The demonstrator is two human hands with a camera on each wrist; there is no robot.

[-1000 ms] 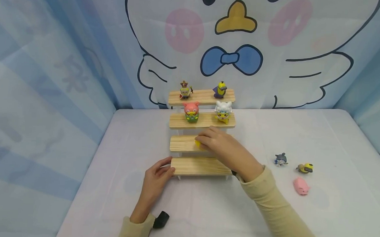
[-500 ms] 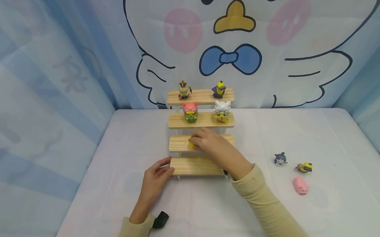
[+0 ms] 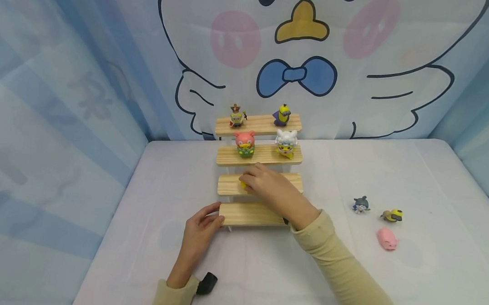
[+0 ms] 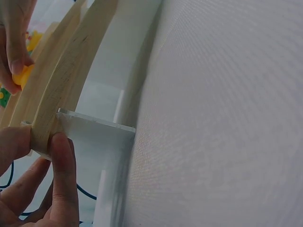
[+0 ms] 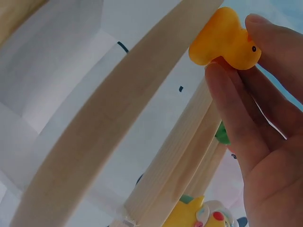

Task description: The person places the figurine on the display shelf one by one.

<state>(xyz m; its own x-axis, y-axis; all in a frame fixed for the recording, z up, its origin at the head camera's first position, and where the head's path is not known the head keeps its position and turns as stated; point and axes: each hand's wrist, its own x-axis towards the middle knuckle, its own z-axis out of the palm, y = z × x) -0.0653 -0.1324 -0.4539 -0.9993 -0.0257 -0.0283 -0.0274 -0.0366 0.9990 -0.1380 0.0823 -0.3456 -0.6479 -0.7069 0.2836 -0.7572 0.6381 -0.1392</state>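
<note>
One right hand [image 3: 269, 187] is pinching a yellow toy duck [image 5: 222, 40] in its fingers [image 5: 232, 109] at the third shelf [image 3: 228, 185] down, one left hand [image 3: 199, 232] is gripping the lowest shelf [image 3: 243, 215], four figurines [image 3: 245, 144] are standing above, three toys [image 3: 387, 239] are resting on the counter [image 3: 432, 270].

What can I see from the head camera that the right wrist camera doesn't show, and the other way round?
Only the head view shows the left hand pinching the bottom shelf, the pink pig and the printed bow tie. Only the right wrist view shows the black eye of the yellow duck. Both show the right hand with its grip on the duck, plus wooden shelves.
</note>
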